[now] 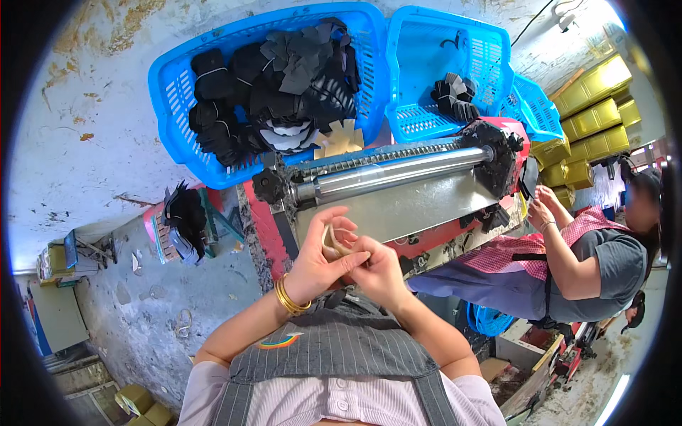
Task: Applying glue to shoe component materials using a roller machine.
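Both my hands meet in front of my apron, over the near edge of a red roller machine (398, 241). Between them is a pale cream looped strip (329, 240), perhaps a band; its exact kind is unclear. My left hand (317, 259) is curled around the strip, thumb reaching across toward the other hand. Closed in a pinch, my right hand (380, 275) grips the strip's near end, partly hidden by the fingers. Just beyond lie the machine's metal plate (398, 209) and shiny steel roller (405, 174).
Behind the machine stands a blue basket (162, 106) full of black cut pieces, some tied in bundles. A second blue basket (419, 42) holds a smaller bundle. At right, a co-worker (568, 255) handles a dark piece. Black pieces (185, 220) hang at left; yellow packages (590, 121) are stacked far right.
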Available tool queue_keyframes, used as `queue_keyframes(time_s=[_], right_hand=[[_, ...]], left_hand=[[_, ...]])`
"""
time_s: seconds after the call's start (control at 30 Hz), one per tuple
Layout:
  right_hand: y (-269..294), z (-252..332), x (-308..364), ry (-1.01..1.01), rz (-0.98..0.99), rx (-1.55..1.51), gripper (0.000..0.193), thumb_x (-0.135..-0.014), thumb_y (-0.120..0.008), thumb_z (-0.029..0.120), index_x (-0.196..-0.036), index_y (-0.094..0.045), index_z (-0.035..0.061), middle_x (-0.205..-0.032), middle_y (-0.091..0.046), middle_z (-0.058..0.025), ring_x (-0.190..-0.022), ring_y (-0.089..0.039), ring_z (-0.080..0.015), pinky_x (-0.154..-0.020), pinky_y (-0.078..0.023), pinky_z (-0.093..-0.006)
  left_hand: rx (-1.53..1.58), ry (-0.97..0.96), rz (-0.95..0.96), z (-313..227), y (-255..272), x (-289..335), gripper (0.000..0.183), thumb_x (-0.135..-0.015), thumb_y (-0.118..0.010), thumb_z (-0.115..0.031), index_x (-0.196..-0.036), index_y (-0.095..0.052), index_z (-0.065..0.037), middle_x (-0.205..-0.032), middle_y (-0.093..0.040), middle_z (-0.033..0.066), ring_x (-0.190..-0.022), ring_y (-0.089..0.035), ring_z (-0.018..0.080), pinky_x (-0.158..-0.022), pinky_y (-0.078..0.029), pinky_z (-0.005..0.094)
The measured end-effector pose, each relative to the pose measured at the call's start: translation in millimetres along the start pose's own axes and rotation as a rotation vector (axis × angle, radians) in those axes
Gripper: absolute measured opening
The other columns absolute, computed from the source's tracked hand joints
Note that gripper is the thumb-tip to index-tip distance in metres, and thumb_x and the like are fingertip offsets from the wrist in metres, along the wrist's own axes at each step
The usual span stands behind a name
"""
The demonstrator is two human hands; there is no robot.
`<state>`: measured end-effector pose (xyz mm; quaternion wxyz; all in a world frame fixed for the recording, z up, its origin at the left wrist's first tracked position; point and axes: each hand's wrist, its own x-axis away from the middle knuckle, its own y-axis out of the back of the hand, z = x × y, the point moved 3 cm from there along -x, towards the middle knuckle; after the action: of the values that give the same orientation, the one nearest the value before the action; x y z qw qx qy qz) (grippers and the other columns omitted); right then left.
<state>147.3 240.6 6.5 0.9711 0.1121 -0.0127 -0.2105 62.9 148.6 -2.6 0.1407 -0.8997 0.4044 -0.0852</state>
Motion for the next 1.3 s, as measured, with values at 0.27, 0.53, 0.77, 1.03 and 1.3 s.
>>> queue_keyframes(time_s=[0.27, 0.53, 0.77, 1.03, 1.3], right_hand=[[14, -13, 6, -0.464, 0.156, -0.532, 0.008, -0.080, -0.064, 0.005, -0.082, -0.059, -0.0008, -0.073, -0.059, -0.0010, -0.067, -0.053, -0.0049, -0.060, -0.044, -0.0187], [12, -20, 9, -0.352, 0.058, -0.462, 0.015, -0.079, -0.067, 0.006, -0.075, -0.053, 0.0016, -0.071, -0.057, 0.0007, -0.065, -0.052, -0.0026, -0.057, -0.042, -0.0170], [12, -20, 13, -0.279, -0.025, -0.311, 0.019, -0.076, -0.070, 0.006, -0.071, -0.053, 0.0022, -0.071, -0.060, -0.0022, -0.064, -0.053, -0.0043, -0.057, -0.044, -0.0181], [49, -74, -8, -0.525, -0.319, -0.096, 0.010, -0.080, -0.063, 0.006, -0.077, -0.056, -0.0006, -0.064, -0.059, -0.0057, -0.056, -0.057, -0.0099, -0.049, -0.046, -0.0213], [26, -16, -25, -0.233, -0.075, -0.075, 0.009, -0.082, -0.061, 0.006, -0.083, -0.057, -0.0023, -0.076, -0.062, -0.0071, -0.062, -0.058, -0.0083, -0.053, -0.046, -0.0208]], left_hand=[[0.568, 0.350, 0.090, 3, 10, 11, 0.024, -0.082, -0.060, 0.000, -0.101, -0.048, -0.008, -0.083, -0.059, 0.0033, -0.077, -0.059, 0.0101, -0.060, -0.048, 0.0227], [0.391, 0.459, 0.170, 3, 17, 10, 0.028, -0.077, -0.064, 0.003, -0.103, -0.055, -0.005, -0.095, -0.060, 0.0051, -0.085, -0.060, 0.0127, -0.074, -0.050, 0.0256], [-0.012, 0.285, 0.020, -17, 15, 24, 0.012, -0.077, -0.067, -0.001, -0.087, -0.061, -0.003, -0.094, -0.061, 0.0052, -0.089, -0.058, 0.0109, -0.074, -0.048, 0.0228], [0.181, 0.279, 0.001, -14, 28, 28, 0.022, -0.074, -0.065, 0.006, -0.082, -0.051, -0.009, -0.106, -0.052, 0.0077, -0.087, -0.056, 0.0130, -0.071, -0.049, 0.0273], [0.462, 0.369, -0.109, 8, 20, 3, 0.017, -0.079, -0.064, 0.000, -0.083, -0.052, -0.011, -0.099, -0.055, 0.0021, -0.078, -0.057, 0.0097, -0.059, -0.047, 0.0210]])
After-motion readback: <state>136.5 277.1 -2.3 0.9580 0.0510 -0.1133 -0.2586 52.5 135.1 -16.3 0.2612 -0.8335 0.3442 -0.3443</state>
